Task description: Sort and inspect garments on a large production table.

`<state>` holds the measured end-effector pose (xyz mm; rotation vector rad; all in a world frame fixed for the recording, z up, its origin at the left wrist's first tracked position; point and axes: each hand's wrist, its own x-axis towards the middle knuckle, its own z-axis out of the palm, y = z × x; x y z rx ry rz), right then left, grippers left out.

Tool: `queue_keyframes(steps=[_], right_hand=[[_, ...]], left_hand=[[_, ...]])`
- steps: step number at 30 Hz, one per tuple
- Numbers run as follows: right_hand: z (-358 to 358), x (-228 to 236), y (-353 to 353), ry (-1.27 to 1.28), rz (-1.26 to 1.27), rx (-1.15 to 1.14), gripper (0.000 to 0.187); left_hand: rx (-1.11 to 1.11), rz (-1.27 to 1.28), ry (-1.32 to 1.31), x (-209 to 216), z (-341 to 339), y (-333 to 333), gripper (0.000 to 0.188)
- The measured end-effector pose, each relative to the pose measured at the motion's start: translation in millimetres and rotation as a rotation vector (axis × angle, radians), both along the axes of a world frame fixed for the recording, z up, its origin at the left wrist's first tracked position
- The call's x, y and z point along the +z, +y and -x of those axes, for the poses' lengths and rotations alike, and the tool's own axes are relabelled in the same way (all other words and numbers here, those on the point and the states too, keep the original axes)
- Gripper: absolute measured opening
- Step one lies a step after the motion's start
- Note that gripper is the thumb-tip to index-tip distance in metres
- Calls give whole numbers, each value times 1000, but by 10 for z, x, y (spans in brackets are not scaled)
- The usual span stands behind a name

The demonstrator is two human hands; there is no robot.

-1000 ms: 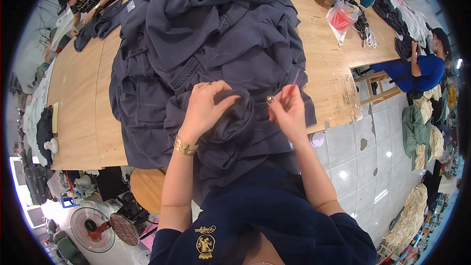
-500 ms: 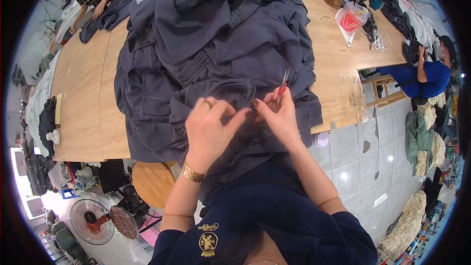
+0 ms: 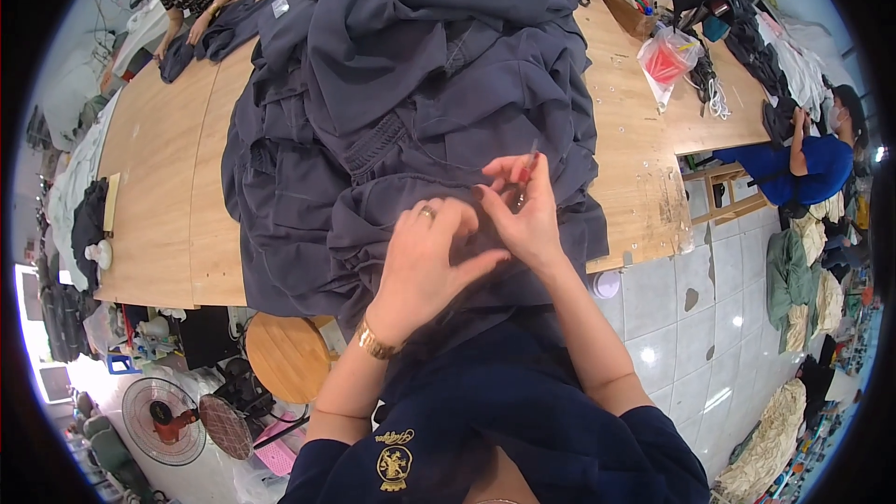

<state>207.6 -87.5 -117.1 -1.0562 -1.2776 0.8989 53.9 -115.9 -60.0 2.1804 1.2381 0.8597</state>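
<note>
A big heap of dark grey garments (image 3: 392,75) with gathered elastic waistbands is piled in front of me. Held in my right hand (image 3: 525,219) is a small pair of red-handled thread snips (image 3: 528,164), slightly blurred, its tip pointing up and away. The right thumb and forefinger are bent close above the cloth. My left hand (image 3: 429,257), with a ring and a gold watch on its wrist, hovers at the near part of the heap. Its fingers curl downward and its thumb stretches out apart from them, toward my right hand.
The heap lies on a wooden table (image 3: 149,215). A clear bag with red contents (image 3: 666,58) and a box of tools (image 3: 627,5) sit at the right. A round wooden stool (image 3: 287,355) and a fan (image 3: 164,420) stand lower left. Two other people work at far left and right.
My left hand has moved right and down, nearer the right hand, its thumb now stretched out. The right hand has shifted slightly, with the snips lower and more tucked in.
</note>
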Motion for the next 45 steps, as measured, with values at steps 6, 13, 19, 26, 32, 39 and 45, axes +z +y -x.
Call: queue_keyframes(steps=[6, 13, 19, 26, 32, 39, 45], right_hand=[[-81, -21, -79, 97, -27, 197, 24], [94, -38, -102, 20, 43, 246, 23], [241, -67, -109, 378, 75, 163, 24], [178, -32, -85, 432, 137, 219, 25], [116, -2, -106, 65, -25, 155, 24], [-23, 218, -215, -392, -95, -136, 27], [-121, 46, -353, -790, -187, -124, 42]], left_hand=[[-47, -55, 211, -200, 269, -145, 22], [152, 411, -538, -86, 301, 89, 17], [59, 119, -167, -109, 326, 129, 44], [113, 96, -251, -192, 279, 171, 36], [160, 33, -212, -218, 243, 191, 24], [283, -183, -130, -301, 72, 148, 19], [318, -265, -99, -355, 1, 144, 22]])
